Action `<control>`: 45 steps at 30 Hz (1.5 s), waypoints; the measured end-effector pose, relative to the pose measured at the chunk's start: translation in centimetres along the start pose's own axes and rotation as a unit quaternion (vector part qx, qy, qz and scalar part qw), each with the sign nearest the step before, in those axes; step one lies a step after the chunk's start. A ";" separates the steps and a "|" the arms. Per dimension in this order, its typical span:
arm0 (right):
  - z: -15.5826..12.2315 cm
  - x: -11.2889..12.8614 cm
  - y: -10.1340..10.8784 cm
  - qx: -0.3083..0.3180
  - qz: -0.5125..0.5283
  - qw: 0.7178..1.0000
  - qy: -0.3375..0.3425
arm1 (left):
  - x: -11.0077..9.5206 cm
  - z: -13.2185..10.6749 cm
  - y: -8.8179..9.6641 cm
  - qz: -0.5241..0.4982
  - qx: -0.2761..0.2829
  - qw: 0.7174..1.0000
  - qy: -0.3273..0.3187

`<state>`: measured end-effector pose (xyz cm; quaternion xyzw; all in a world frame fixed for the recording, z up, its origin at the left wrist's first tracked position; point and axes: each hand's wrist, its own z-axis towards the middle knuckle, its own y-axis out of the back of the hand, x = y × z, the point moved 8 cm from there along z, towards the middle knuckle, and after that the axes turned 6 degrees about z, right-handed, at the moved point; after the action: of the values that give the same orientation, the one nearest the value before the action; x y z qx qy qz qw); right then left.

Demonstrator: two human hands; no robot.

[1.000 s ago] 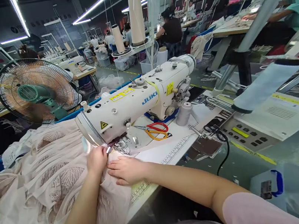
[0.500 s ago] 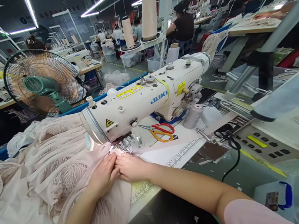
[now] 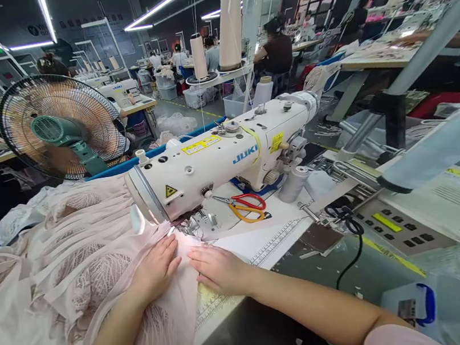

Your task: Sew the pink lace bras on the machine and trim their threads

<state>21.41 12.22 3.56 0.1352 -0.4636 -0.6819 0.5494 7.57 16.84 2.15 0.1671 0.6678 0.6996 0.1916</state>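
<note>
A pale pink fabric garment piece with lace-patterned parts lies under the needle area of a white JUKI sewing machine. My left hand rests flat on this fabric just in front of the needle, fingers stretched and thumb apart. To its right, my right hand lies at the fabric's right edge, its fingers together, slightly bent and pointing left. A gap with fabric showing separates the two hands. The presser foot is partly visible beyond my fingertips; the needle itself is hard to make out.
Red-and-orange-handled scissors and a grey thread cone sit on the machine bed. More lace garments pile up at left. A green fan stands behind. A control box is at right. Other people work at machines beyond.
My right hand has moved right, away from my left hand, which it was touching. My left hand has shifted slightly left. The view has also moved a little.
</note>
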 end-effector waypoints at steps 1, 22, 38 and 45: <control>0.0 -0.1 0.3 -0.014 0.003 1.000 -0.004 | 0.0 0.0 0.0 0.003 0.000 1.000 -0.001; 0.0 -1.2 -0.6 0.042 0.033 0.995 -0.079 | -4.1 -0.8 1.1 0.045 -0.058 0.996 -0.045; 0.4 -1.4 -1.3 0.097 0.011 0.989 -0.112 | -1.6 -0.1 -0.4 0.081 -0.027 0.988 -0.129; 0.3 -1.5 -1.3 0.094 0.017 0.989 -0.109 | -0.6 0.4 -0.3 0.077 -0.037 0.989 -0.124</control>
<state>20.90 13.69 2.22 0.1031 -0.5852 -0.6365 0.4917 8.26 16.88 1.88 0.2963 0.5975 0.7106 0.2241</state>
